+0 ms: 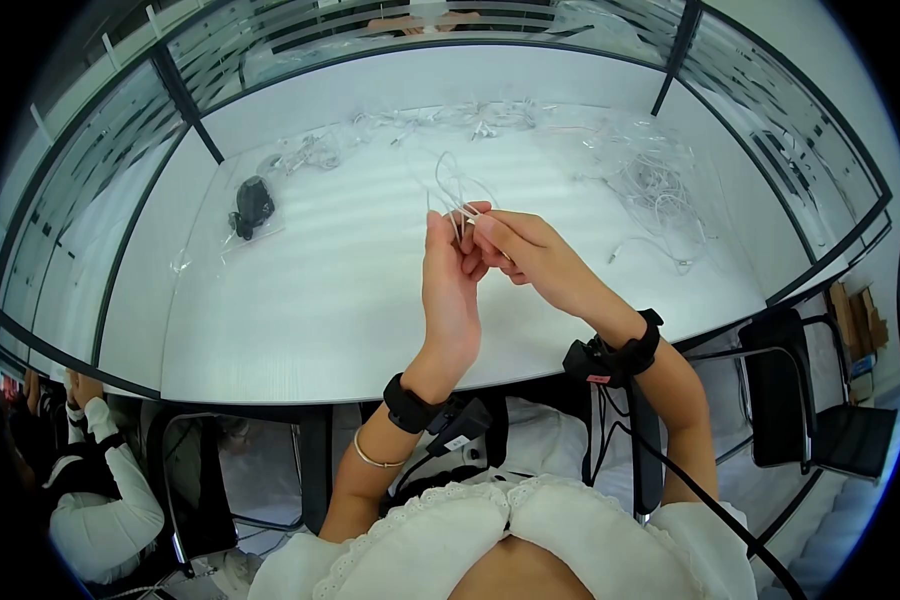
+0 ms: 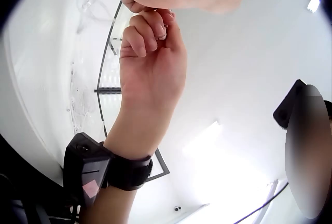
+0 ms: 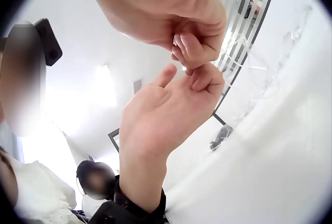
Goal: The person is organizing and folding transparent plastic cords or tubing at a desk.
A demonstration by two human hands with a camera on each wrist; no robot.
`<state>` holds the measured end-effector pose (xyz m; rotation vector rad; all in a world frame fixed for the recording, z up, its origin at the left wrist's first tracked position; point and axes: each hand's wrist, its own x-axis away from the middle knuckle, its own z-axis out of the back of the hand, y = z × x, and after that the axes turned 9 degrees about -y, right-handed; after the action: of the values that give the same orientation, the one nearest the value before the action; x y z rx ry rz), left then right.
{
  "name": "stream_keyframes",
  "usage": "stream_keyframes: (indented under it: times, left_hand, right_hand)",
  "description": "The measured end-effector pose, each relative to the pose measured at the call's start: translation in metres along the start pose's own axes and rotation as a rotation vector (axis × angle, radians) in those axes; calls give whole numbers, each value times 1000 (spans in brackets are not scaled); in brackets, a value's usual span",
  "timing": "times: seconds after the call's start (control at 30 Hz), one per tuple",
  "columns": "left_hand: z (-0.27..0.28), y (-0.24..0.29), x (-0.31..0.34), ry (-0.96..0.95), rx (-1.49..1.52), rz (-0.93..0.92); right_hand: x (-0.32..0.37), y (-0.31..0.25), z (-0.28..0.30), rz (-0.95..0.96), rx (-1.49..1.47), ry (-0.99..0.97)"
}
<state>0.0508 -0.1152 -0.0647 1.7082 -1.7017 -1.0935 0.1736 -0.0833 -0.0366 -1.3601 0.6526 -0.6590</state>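
A thin white cable (image 1: 450,178) stands up in loose loops above both hands, which meet over the table. My right hand (image 1: 535,252) pinches the cable between thumb and curled fingers. Close against it, my left hand (image 1: 450,290) has its thumb raised and its fingers bent round the lower strands. In the right wrist view the left hand (image 3: 161,107) shows its palm, with the cable (image 3: 244,60) trailing past the fingertips. The left wrist view shows the right hand (image 2: 153,73) with its fingers folded in; most of the cable there is hidden by the hands.
A tangled heap of bagged white cables (image 1: 660,190) lies at the table's right. More bagged cables (image 1: 490,118) line the back. A black item in a clear bag (image 1: 254,203) sits at the left. Low partitions (image 1: 430,75) enclose the white table (image 1: 300,330). Another person (image 1: 105,500) sits at left.
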Motion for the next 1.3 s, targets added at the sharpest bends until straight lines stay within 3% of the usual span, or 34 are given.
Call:
stream_keyframes:
  times: [0.1,0.2,0.3,0.43,0.53,0.63,0.7,0.77,0.87,1.0,1.1,1.23,1.27,1.3]
  left_hand:
    - [3,-5,-2,-1,-29,6]
    - [0,-11,-3,53,-47,-8]
    - [2,-14,-2,122,19,-14]
    - [3,-12,-1,128,125,18]
    - [4,-5,-1,183,162,-9]
    - [24,-8,-7,25,19,-17]
    - [17,2,-7,27,-144,6]
    - [12,17,-4,-19,-205,69]
    - [15,36,1,-219,-352,187]
    - [19,60,9,-313,-471,291]
    - [31,74,14,-380,-569,336]
    - [31,98,22,-423,-682,397]
    - [29,104,24,-418,-692,400]
    - [26,109,26,-413,-702,404]
  right_hand:
    - [-4,4,-5,79,26,51]
    - [-8,18,-10,216,384,158]
    - [-2,19,-21,184,1119,216]
    - [3,22,-23,270,1227,223]
    - [12,7,-27,194,1059,187]
    - [22,-21,-11,-45,853,58]
    - [27,-30,-2,52,822,225]
    - [32,-51,1,0,899,358]
    - [16,-45,4,631,1228,417]
    - [0,-31,13,621,1195,30]
    - [-2,-29,17,467,913,-201]
    - [-3,-28,9,250,510,-362]
    - [-7,-20,9,322,416,-379]
    - [-7,-20,9,241,289,-431]
